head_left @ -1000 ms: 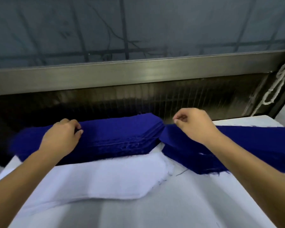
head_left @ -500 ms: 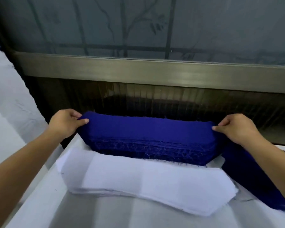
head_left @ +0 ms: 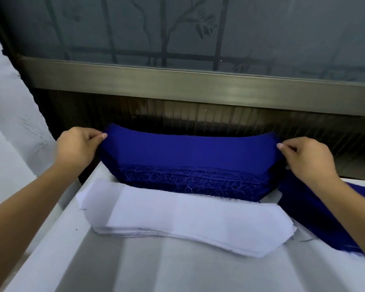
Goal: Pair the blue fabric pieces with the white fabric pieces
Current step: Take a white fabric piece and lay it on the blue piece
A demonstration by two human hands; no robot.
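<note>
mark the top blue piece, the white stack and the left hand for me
top blue piece (head_left: 190, 152): head view, middle of its upper face.
white stack (head_left: 188, 220): head view, centre of the top sheet.
left hand (head_left: 76, 148): head view, back of the hand.

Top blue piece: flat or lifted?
Top blue piece lifted at its ends: left hand and right hand each pinch a raised corner.

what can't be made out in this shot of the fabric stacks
Head view:
- blue fabric stack: piece count, layers too fine.
- second blue pile: right forearm covers it, frame edge cuts it.
- white fabric stack: far edge hidden by blue stack.
- left hand, right hand: fingers beneath top blue piece hidden.
</note>
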